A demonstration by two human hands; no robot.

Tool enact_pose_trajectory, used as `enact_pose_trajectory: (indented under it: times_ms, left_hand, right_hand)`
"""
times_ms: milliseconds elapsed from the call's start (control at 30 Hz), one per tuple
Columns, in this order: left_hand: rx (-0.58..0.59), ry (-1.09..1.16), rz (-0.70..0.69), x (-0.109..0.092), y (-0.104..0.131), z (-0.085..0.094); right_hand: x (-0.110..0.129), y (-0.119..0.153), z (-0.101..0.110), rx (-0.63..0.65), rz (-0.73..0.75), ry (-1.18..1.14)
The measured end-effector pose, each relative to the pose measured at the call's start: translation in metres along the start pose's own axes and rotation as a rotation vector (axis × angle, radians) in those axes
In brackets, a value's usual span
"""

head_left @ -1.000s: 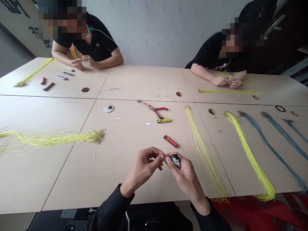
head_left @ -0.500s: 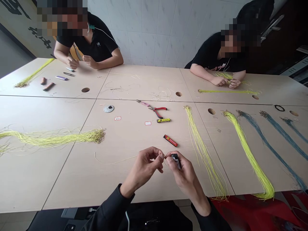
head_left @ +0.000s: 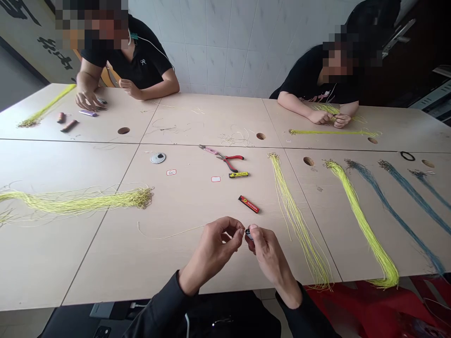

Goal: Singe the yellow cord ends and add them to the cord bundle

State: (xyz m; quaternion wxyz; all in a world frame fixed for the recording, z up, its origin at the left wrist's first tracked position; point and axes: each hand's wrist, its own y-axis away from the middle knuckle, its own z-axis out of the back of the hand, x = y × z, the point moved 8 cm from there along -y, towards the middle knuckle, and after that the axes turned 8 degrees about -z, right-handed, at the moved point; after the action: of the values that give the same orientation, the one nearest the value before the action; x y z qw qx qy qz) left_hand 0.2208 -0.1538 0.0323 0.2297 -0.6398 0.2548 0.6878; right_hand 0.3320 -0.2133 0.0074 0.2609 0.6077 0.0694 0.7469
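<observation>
Between thumb and fingertips my left hand [head_left: 220, 239] pinches one end of a thin pale yellow cord [head_left: 172, 234], whose other end trails left across the table. My right hand [head_left: 269, 253] is closed around a dark lighter [head_left: 249, 233], thumb on top, its head close beside the pinched cord end. Whether a flame burns there I cannot tell. Just beyond the hands lies a red lighter [head_left: 248, 204]. Farther off are a yellow lighter [head_left: 238, 174] and red-handled pliers [head_left: 230, 159].
Yellow cord bundles lie left [head_left: 88, 203], right [head_left: 289, 211] and farther right [head_left: 366, 220], beside blue cord bundles [head_left: 394, 213]. The table [head_left: 116, 263] has round holes and seams. Two co-workers sit across; one's hand [head_left: 88, 101] reaches over small tools at far left.
My right hand has turned the lighter so its head points left, nearer the cord end. My left hand moved slightly right. The far-left co-worker's hand went down to the tools on the table.
</observation>
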Motion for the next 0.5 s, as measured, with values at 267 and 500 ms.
enact_pose_trajectory:
  times_ms: [267, 500]
  left_hand:
    - [-0.001, -0.017, 0.006, 0.0017, -0.0014, -0.0003]
    - [-0.091, 0.021, 0.013, 0.0094, -0.0029, 0.0043]
  right_hand:
    - [0.0034, 0.0017, 0.0008, -0.009, -0.013, -0.061]
    - [0.0010, 0.0050, -0.0043, 0.093, -0.057, -0.207]
